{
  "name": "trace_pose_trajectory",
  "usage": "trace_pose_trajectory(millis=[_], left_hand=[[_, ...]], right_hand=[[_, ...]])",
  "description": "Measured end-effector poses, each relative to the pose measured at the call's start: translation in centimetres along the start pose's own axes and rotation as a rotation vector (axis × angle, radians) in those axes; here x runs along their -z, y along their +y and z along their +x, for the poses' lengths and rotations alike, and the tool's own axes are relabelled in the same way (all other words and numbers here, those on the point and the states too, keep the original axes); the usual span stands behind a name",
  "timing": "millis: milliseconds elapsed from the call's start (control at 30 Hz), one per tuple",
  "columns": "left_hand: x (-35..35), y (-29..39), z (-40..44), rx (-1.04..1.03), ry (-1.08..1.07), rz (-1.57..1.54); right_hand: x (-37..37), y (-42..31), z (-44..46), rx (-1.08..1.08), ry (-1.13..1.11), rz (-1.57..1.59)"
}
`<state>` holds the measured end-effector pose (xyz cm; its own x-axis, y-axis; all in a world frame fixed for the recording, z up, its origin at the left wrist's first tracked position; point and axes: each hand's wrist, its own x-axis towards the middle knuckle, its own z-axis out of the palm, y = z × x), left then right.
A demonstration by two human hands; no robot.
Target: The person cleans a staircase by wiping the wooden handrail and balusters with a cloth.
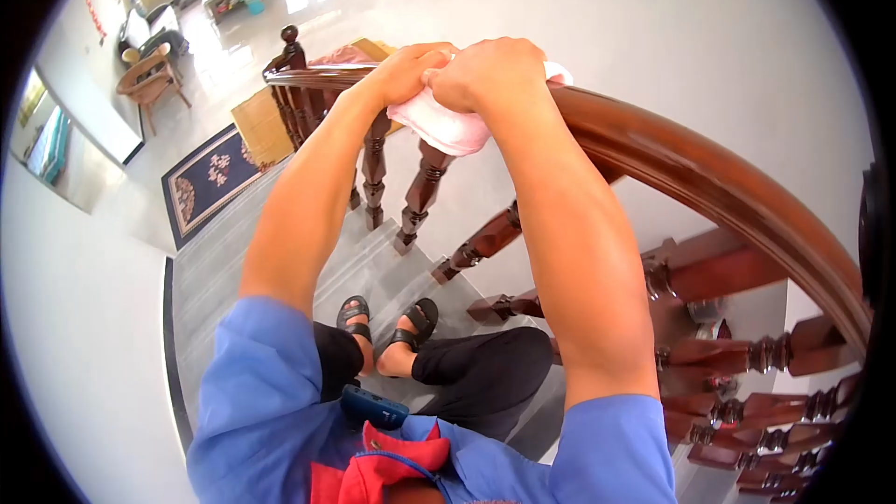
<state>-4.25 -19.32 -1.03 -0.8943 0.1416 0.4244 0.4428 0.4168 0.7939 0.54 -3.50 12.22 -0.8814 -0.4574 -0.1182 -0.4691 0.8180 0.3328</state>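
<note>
A pale pink cloth [446, 129] is draped over the dark wooden handrail [691, 154] and hangs down on the near side. My left hand [411, 73] is closed on the cloth on top of the rail. Right beside it, my right hand [490, 73] is closed on the same cloth, and the two hands touch. A bit of the cloth shows past my right hand. Beneath the cloth stands a turned wooden baluster [427, 182].
Grey stair steps [378, 257] lie under my sandalled feet. The rail curves down to the right over more balusters [737, 355]. Further off are a newel post [291, 47], cardboard [261, 127], a dark patterned mat [217, 177] and a wicker chair [149, 82].
</note>
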Motion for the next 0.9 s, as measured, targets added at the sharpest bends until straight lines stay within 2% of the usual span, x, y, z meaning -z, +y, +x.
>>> trace_pose_trajectory(millis=[167,267,333,367,400,433,467,533,567,600,667,700,767,800,900], left_hand=[[1.4,-4.5,-0.9,0.038,0.127,0.013],[1.6,-4.4,-1.7,0.069,0.182,0.063],[1.1,-3.6,-2.0,0.046,0.184,0.065],[0.2,-2.9,-2.3,0.002,0.290,0.103],[-1.0,-1.9,-2.4,-0.047,0.392,0.131],[-2.0,-0.3,-2.5,-0.056,0.396,0.130],[-3.2,1.4,-2.7,-0.079,0.362,0.097],[-5.8,6.1,-3.1,-0.272,0.495,0.152],[-7.4,7.7,-2.9,-0.331,0.523,0.129],[-8.8,10.0,-2.9,-0.367,0.497,0.075],[-10.6,14.6,-3.3,-0.473,0.498,0.123],[-11.7,16.0,-3.0,-0.547,0.486,0.146],[-13.7,19.7,-2.8,-0.623,0.491,0.131],[-14.5,21.5,-3.0,-0.664,0.512,0.151],[-17.1,26.0,-2.8,-0.693,0.537,0.143]], right_hand=[[-1.4,-3.2,3.9,0.067,0.037,-0.062],[-1.9,-3.9,4.6,0.096,0.096,-0.068],[-1.5,-3.7,3.5,0.055,0.052,-0.078],[-1.5,-3.3,2.7,0.027,0.050,-0.078],[-1.4,-2.7,1.4,0.009,0.134,-0.153],[-1.6,-1.9,0.0,-0.014,0.207,-0.234],[-1.7,-0.5,-1.6,-0.062,0.184,-0.240],[-1.5,3.1,-5.9,-0.026,0.432,-0.350],[-1.0,4.6,-8.1,-0.078,0.425,-0.416],[-0.5,6.3,-10.6,-0.137,0.401,-0.445],[0.3,9.4,-15.7,-0.119,0.561,-0.450],[0.5,10.8,-17.9,-0.164,0.548,-0.468],[1.1,13.6,-22.0,-0.137,0.736,-0.446],[1.5,14.9,-23.8,-0.158,0.741,-0.463],[2.0,18.1,-27.9,-0.172,0.878,-0.481]])
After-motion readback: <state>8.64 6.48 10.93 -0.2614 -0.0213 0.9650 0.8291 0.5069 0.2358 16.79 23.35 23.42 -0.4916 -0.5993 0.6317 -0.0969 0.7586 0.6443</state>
